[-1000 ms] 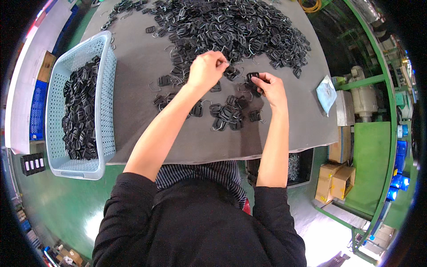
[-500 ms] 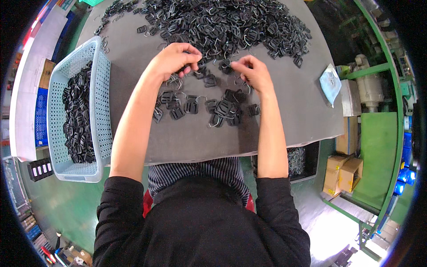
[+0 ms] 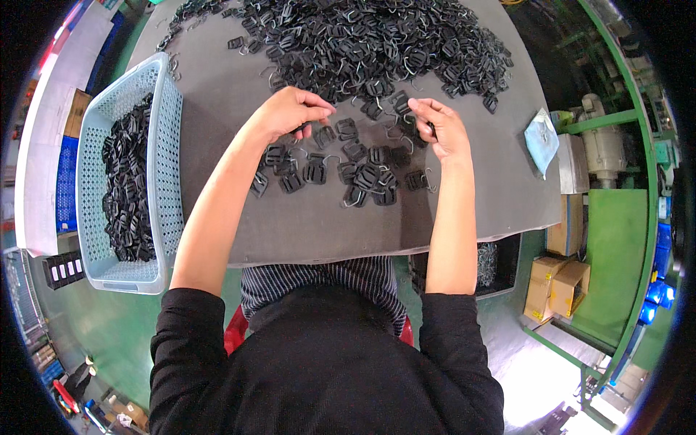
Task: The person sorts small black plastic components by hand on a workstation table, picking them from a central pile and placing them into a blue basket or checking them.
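My left hand (image 3: 296, 114) is closed, thumb against fingertips, over the near side of a big pile of black plastic buckles with metal hooks (image 3: 362, 51). A bit of something dark shows under its fingers, too hidden to make out. My right hand (image 3: 442, 127) pinches a black buckle (image 3: 401, 102) at its fingertips, and another dark piece shows by its curled fingers. Between and below the hands lie several loose buckles, some with wire hooks, among them a small heap (image 3: 367, 176) and a single buckle (image 3: 315, 170).
A light blue perforated basket (image 3: 165, 159) holding many black buckles stands at the table's left edge. On the right of the grey table (image 3: 500, 174) lies a pale blue packet (image 3: 541, 141). Cardboard boxes (image 3: 569, 286) and a dark crate of metal hooks (image 3: 500, 268) sit lower right.
My right hand has moved right and slightly nearer, with a buckle at its fingertips. My left hand has come slightly nearer. More loose buckles show between the hands.
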Demonstrator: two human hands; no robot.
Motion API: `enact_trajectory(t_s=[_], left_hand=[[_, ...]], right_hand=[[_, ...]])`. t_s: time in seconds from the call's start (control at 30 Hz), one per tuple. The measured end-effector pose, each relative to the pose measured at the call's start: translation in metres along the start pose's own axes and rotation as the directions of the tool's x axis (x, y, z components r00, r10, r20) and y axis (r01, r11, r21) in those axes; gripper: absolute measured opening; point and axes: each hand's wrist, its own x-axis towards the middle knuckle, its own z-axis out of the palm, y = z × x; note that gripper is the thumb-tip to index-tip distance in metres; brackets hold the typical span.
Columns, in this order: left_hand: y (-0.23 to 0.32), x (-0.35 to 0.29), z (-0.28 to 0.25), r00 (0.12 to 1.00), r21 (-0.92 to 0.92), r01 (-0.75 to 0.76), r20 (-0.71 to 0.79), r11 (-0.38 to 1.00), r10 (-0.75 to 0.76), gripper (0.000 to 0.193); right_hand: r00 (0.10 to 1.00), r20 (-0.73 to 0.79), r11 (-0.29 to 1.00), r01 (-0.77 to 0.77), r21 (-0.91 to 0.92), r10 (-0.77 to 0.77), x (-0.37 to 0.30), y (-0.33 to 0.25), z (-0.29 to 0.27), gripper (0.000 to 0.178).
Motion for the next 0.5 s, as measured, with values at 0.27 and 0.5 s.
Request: enact_trajectory(t_s=[0.27,0.5], left_hand=[[0.009,-0.016,0.003,0.912,0.402,-0.119,-0.317,0.908,0.260,0.025],[-0.014,0.005,0.059,0.765,0.766,-0.173,-0.291,0.619,0.574,0.035]], right_hand=[[0.996,0.072,0.927,0.014,0.376,-0.044,-0.010,-0.015,-0.001,0.025],[0.929,0.123,0.309,0.238,-0.921,-0.348,0.023,0.013,0.043,0.034]])
